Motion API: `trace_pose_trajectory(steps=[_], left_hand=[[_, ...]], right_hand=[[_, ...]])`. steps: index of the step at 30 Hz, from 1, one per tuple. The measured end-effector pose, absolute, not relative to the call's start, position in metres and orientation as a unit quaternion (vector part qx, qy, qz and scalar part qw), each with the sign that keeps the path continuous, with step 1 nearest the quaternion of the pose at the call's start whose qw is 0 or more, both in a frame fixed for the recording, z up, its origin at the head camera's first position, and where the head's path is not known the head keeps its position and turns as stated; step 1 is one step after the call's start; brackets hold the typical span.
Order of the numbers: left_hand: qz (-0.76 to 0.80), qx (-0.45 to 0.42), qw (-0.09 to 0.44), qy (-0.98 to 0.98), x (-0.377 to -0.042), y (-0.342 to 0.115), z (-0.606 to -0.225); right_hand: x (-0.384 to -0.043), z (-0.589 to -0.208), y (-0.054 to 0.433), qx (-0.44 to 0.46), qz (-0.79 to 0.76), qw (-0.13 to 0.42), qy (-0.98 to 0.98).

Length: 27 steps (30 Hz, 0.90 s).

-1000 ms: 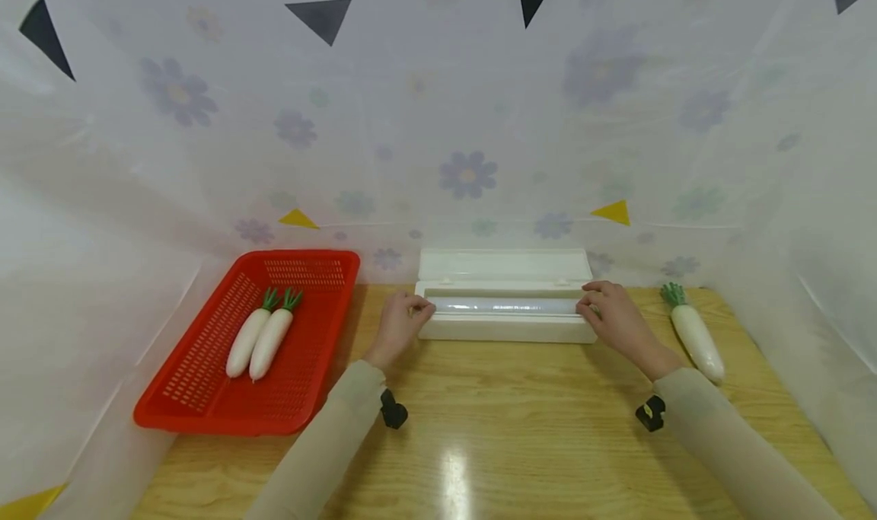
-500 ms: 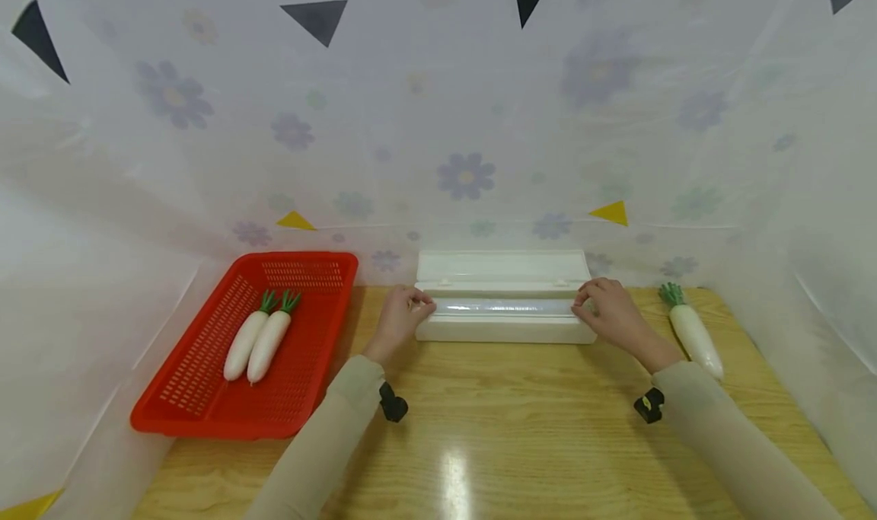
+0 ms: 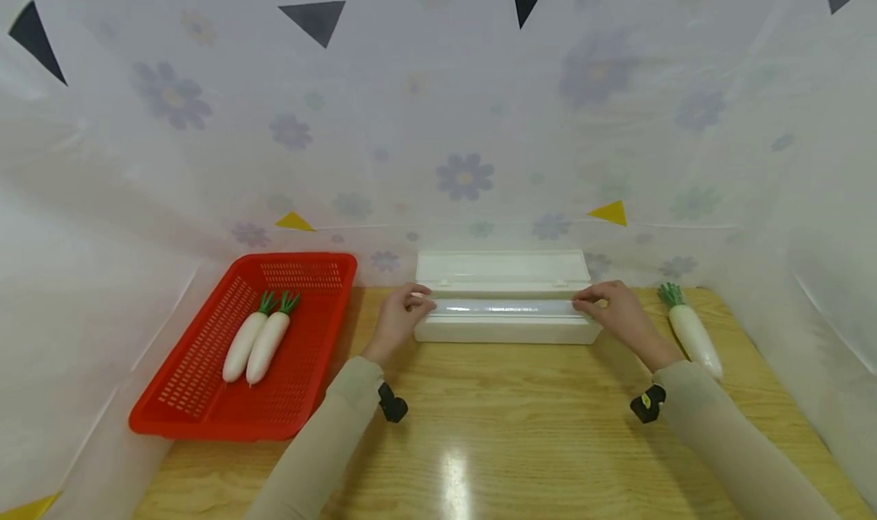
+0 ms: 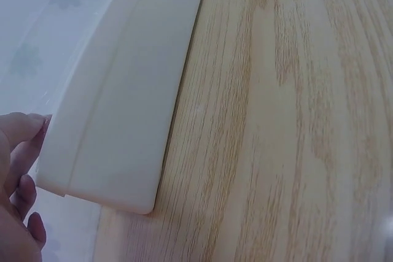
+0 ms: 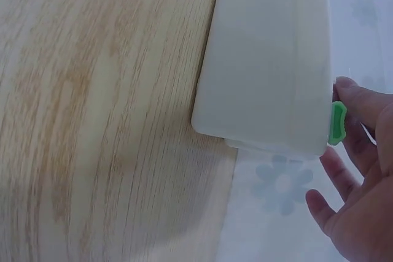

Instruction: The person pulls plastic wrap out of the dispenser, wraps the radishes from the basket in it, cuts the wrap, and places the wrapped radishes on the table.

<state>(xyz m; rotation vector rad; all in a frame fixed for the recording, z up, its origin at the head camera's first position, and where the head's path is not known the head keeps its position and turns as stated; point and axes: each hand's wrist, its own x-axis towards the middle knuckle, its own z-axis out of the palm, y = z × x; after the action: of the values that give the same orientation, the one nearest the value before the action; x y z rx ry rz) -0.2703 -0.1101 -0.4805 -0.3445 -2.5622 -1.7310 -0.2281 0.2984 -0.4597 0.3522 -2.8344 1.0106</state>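
Observation:
A white cling film dispenser box (image 3: 507,333) stands at the back of the table, its lid (image 3: 503,264) raised against the curtain. Inside lies a shiny roll of cling film (image 3: 507,307). At the box's left end, my left hand (image 3: 396,320) pinches the film's edge between thumb and forefinger. My right hand (image 3: 622,322) pinches the film at the other end, its remaining fingers loosely bent. A green slider (image 5: 337,124) sits on the box's edge beside the right fingers in the right wrist view. The film between the fingertips is hard to make out.
On the left, a red basket (image 3: 322,368) holds two white radishes (image 3: 259,345) with green tops. Another radish (image 3: 695,341) lies right of my right hand. Behind the wooden table (image 3: 521,429) hangs a flowered curtain (image 3: 507,124).
Both hands stay at the box's ends. The right thumb and fingers have shifted slightly at the film's edge. The head view has moved a little; the box and radishes stay in place.

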Motion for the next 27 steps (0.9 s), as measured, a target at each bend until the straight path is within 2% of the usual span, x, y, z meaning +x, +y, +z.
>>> trace_pose_trajectory(steps=[8,13,18,27], left_hand=[[-0.544,-0.114,0.008,-0.831,-0.27,-0.111,-0.479],[-0.562,-0.086,0.011,-0.823,-0.272,-0.112,-0.483],[-0.6,-0.044,-0.008,-0.799,-0.273,-0.113,-0.485],[-0.623,-0.037,-0.008,-0.782,-0.281,-0.113,-0.475]], right_hand=[[-0.229,-0.456,0.298,0.106,0.353,0.043,-0.928],[-0.228,-0.458,0.301,0.095,0.364,0.03,-0.926],[-0.229,-0.457,0.304,0.076,0.367,0.023,-0.927],[-0.235,-0.444,0.307,0.07,0.364,0.038,-0.928]])
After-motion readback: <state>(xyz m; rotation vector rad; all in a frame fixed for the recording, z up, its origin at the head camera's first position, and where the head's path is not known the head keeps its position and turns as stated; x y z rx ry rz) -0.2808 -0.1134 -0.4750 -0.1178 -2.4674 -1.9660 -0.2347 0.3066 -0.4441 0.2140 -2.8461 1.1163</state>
